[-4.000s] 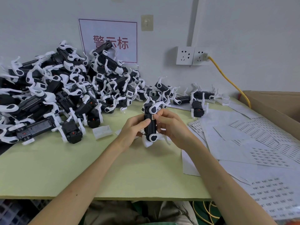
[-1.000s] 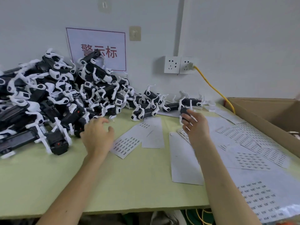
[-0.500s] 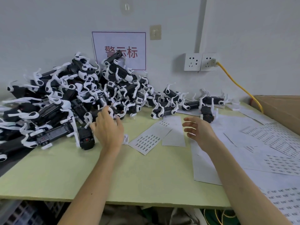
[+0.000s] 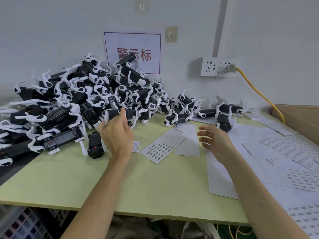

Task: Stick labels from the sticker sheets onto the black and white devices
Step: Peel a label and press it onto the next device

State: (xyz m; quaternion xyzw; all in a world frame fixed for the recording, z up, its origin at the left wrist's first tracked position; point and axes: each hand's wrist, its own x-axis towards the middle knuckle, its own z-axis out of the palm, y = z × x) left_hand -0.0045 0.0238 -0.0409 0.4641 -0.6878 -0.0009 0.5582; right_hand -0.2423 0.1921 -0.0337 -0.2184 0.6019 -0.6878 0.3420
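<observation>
Our left hand (image 4: 117,137) is at the front of the pile of black and white devices (image 4: 77,100), fingers spread, thumb touching one of them. Our right hand (image 4: 215,142) hovers right of the pile, loosely open, holding nothing. A sticker sheet (image 4: 161,150) lies on the bench (image 4: 155,187) before the pile.

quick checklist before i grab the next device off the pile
1. Free left hand: ok, open, holds nothing.
2. Free right hand: ok, open, holds nothing.
3. Next device within reach: ok, right at the left hand.
4. A sticker sheet with labels close by: ok, flat between the hands.
5. Bare table to work on: ok, in front.
6. That device unlabelled: cannot tell.
</observation>
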